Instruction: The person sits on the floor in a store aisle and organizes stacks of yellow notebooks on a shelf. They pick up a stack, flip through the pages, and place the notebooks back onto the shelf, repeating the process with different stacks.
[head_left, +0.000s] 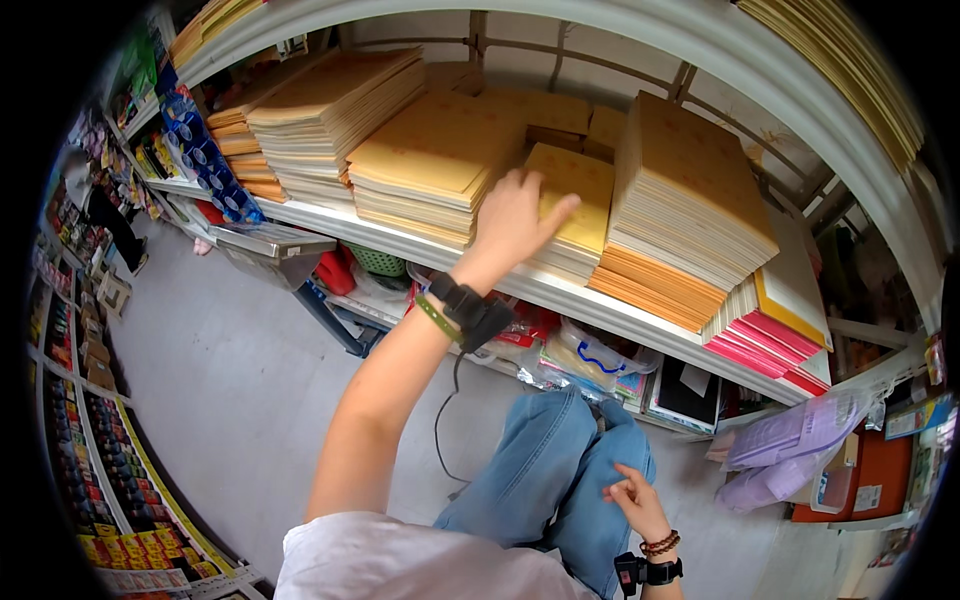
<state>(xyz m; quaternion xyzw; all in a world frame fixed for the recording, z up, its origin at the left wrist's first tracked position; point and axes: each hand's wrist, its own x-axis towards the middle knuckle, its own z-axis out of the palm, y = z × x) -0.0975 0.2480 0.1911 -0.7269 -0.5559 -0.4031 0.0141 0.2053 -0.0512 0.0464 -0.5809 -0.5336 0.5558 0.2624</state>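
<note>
My left hand (517, 214) reaches to the white metal shelf (390, 234), between two stacks of yellow paper. Its thumb is spread over the smaller stack of yellow envelopes or pads (581, 191); whether it touches is unclear, and part of the fingertips is hidden or blurred. Left of it lies a wider stack of yellowish paper (427, 150). Right of the small stack rises a tall stack (690, 172) with orange-edged paper below. My right hand (634, 499) hangs beside my jeans-clad knee, fingers loosely curled, holding nothing visible.
More paper stacks (330, 97) fill the shelf's left part; pink-edged ones (772, 341) stand at its right end. Below are a clear plastic box (600, 356) and a green basket (375, 259). Purple bagged items (787, 442) hang at right. A person (105, 206) stands far left in the aisle.
</note>
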